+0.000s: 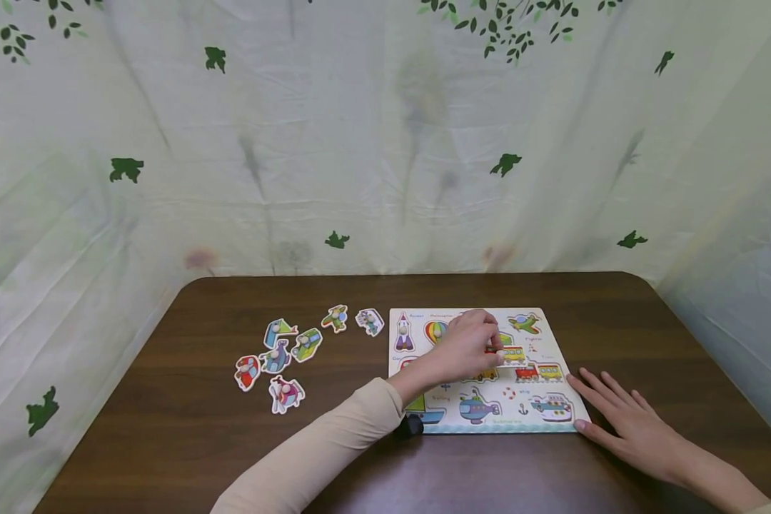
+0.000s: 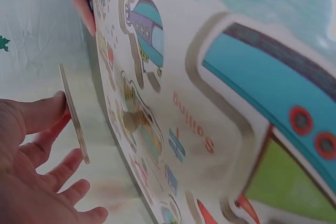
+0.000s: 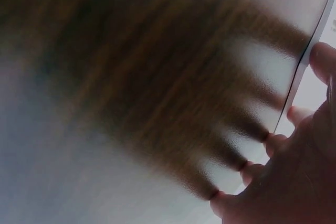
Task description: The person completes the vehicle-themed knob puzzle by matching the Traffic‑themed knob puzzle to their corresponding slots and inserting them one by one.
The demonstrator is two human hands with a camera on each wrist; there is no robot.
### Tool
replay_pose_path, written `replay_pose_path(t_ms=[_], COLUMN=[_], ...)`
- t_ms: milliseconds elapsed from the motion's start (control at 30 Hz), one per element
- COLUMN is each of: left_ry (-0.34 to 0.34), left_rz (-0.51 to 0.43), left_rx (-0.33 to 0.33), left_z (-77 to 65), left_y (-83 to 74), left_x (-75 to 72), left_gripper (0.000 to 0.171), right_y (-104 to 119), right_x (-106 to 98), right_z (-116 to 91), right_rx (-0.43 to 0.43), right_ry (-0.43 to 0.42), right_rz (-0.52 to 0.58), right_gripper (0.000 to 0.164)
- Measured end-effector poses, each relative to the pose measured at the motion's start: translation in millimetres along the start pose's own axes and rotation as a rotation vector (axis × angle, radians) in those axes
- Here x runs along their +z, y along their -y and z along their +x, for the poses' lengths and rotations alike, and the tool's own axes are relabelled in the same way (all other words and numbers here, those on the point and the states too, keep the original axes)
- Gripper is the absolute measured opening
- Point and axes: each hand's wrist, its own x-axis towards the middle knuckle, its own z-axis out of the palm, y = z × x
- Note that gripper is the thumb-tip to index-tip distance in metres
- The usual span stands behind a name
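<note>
Over the middle of a white puzzle board [image 1: 452, 385], my left hand [image 1: 469, 343] pinches a thin wooden train piece [image 1: 512, 355] with red and yellow on it. Seen edge-on in the left wrist view, that piece [image 2: 75, 116] is tilted and apart from the board, held by thumb and fingers. Just below it in the head view lies the printed red and yellow train spot [image 1: 538, 373]. My right hand [image 1: 642, 428] lies spread at the board's right side, thumb and fingertips touching the edge. A vehicle piece with a wooden knob [image 2: 131, 121] sits in the board.
Several loose knobbed pieces lie on the brown table [image 1: 167, 428] left of the board, among them a sailboat piece [image 1: 280, 332] and a pink piece [image 1: 286, 395]. A small black object [image 1: 409, 426] shows beneath the left forearm. A leaf-patterned curtain [image 1: 373, 178] hangs behind.
</note>
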Motion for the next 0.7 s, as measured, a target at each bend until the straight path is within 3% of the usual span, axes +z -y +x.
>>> replay_pose_path(t_ms=[433, 700], left_ry=[0.042, 0.066], left_rz=[0.066, 0.059], left_rx=[-0.009, -0.033], left_z=[19.2, 24.3], left_y=[-11.0, -23.9], left_x=[25.9, 31.3], left_gripper=[0.008, 0.009], right_y=[0, 1], right_x=[-1, -1], right_z=[2, 2], right_rx=[0.004, -0.006], right_ry=[0.004, -0.006], right_rz=[0.001, -0.018], right_gripper=[0.067, 0.067])
